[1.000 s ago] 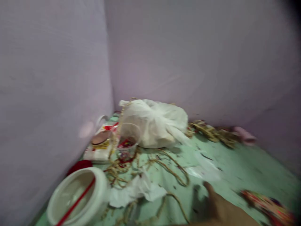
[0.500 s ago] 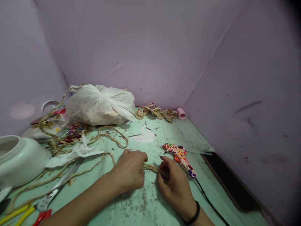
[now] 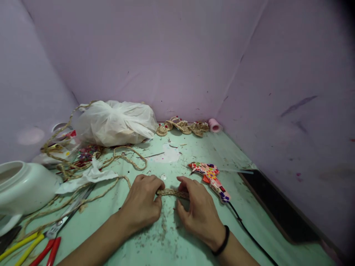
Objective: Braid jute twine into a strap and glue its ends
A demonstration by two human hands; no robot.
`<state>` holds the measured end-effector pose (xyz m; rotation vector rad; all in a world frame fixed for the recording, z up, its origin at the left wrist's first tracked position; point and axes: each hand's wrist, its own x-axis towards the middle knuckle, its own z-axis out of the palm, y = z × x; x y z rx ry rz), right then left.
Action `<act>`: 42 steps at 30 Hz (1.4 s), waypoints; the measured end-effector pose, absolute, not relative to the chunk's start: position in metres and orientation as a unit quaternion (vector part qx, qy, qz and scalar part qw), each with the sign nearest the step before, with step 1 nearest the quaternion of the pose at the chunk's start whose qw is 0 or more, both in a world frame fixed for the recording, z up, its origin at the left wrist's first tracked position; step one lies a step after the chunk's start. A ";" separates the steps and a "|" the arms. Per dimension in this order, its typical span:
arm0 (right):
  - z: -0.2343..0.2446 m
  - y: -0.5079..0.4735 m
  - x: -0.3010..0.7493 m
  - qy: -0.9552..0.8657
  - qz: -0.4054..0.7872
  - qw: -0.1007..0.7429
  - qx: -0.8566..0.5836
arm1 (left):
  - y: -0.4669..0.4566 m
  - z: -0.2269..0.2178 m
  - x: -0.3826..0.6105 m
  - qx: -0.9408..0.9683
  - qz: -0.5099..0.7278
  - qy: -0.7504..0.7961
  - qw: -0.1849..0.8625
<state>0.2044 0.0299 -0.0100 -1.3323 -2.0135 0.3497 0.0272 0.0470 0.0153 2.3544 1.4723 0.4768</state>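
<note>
A short flat length of braided jute cord (image 3: 169, 192) stretches between my two hands, low over the green tabletop. My left hand (image 3: 144, 199) pinches its left end between thumb and fingers. A thinner strand (image 3: 111, 189) runs from behind that hand toward the left. My right hand (image 3: 198, 208), with a black band at the wrist, curls around the other end. Its thumb and index finger are apart, and the cord's end is hidden inside the hand. Just beyond the right hand lies a colourful patterned glue gun (image 3: 212, 179), its nozzle pointing left.
Scissors (image 3: 59, 223) and red- and yellow-handled tools (image 3: 52, 251) lie at left, beside a white ceramic pot (image 3: 30, 188) on its side. Behind are a white plastic bag (image 3: 119, 123), small woven sandals (image 3: 180, 126) and a pink spool (image 3: 215, 125). A dark flat object (image 3: 277, 210) lies right.
The view has shifted slightly. My right thumb and index finger have spread wider apart, and both hands remain at the braided cord.
</note>
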 end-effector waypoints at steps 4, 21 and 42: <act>-0.012 0.033 0.201 -0.766 0.135 0.332 -0.533 | 0.047 0.020 0.029 0.816 0.159 0.534 0.154; -0.010 0.030 0.203 -0.769 0.142 0.358 -0.510 | 0.054 0.025 0.012 0.821 0.176 0.493 0.228; -0.003 0.037 0.197 -0.773 0.136 0.399 -0.474 | 0.061 0.013 0.021 0.818 0.191 0.516 0.166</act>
